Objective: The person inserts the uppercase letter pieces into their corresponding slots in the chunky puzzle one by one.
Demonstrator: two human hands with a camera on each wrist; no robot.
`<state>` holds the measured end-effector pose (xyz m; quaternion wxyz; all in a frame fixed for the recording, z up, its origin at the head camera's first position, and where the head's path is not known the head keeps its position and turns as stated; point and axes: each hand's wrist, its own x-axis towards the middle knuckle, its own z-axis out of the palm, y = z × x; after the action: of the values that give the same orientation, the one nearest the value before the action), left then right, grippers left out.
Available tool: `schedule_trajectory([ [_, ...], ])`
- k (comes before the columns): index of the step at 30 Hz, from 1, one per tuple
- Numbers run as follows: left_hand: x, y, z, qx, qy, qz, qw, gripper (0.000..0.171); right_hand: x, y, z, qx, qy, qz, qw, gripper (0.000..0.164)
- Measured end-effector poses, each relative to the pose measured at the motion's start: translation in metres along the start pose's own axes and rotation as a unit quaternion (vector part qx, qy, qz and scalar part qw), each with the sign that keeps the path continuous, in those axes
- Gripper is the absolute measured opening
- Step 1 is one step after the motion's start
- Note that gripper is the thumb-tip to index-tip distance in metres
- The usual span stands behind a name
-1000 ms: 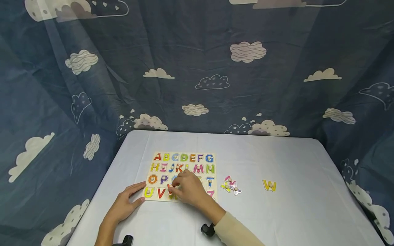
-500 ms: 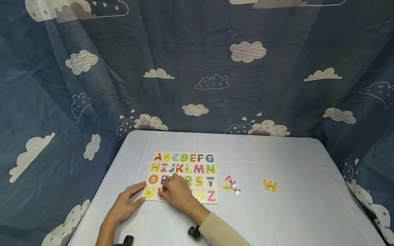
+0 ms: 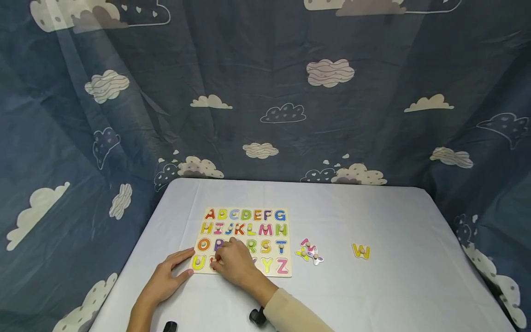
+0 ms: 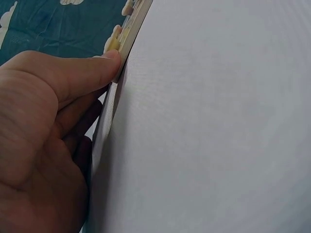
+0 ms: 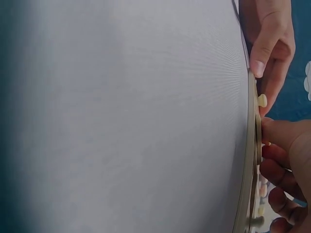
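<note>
An alphabet puzzle board (image 3: 274,238) lies on the left half of the table. My left hand (image 3: 166,276) rests at its left edge; in the left wrist view the thumb (image 4: 104,68) presses the board's corner. My right hand (image 3: 236,263) pinches a red letter V piece (image 3: 213,264) over the bottom row, beside the yellow U (image 3: 198,263). Fingers mostly cover the piece. Seen from the right wrist, the fingertips (image 5: 268,127) are right at the board's face. The printed Y (image 3: 267,264) and Z (image 3: 282,265) show no knobs.
Right of the board lie a pink piece (image 3: 306,243), a yellow piece (image 3: 302,253) and a pale purple piece (image 3: 317,256), close together. Further right is a yellow W (image 3: 361,251). A white cloth covers the table (image 3: 373,295); a dark cloud-print curtain (image 3: 232,133) hangs behind and at the sides.
My right hand has moved left with the red V, from over the W place to the V place in the bottom row. My left hand has stayed at the board's edge.
</note>
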<state>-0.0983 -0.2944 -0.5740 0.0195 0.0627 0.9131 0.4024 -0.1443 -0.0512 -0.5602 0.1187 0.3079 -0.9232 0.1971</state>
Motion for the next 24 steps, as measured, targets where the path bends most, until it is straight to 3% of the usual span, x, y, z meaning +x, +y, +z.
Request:
schedule_trajectory([
  [12,0.0,-0.001,0.0,0.019,0.008,0.015,0.9997,0.057,0.002,-0.002,0.003,-0.01,-0.016,0.021,1.0,0.025],
  [19,0.0,0.0,0.001,0.009,0.003,0.007,0.9999,0.058,-0.002,0.004,-0.002,0.03,0.003,0.022,0.999,0.023],
  [24,-0.001,0.0,0.0,0.0,-0.001,-0.006,1.0,0.059,-0.012,0.018,-0.019,0.067,0.014,0.043,0.997,0.021],
])
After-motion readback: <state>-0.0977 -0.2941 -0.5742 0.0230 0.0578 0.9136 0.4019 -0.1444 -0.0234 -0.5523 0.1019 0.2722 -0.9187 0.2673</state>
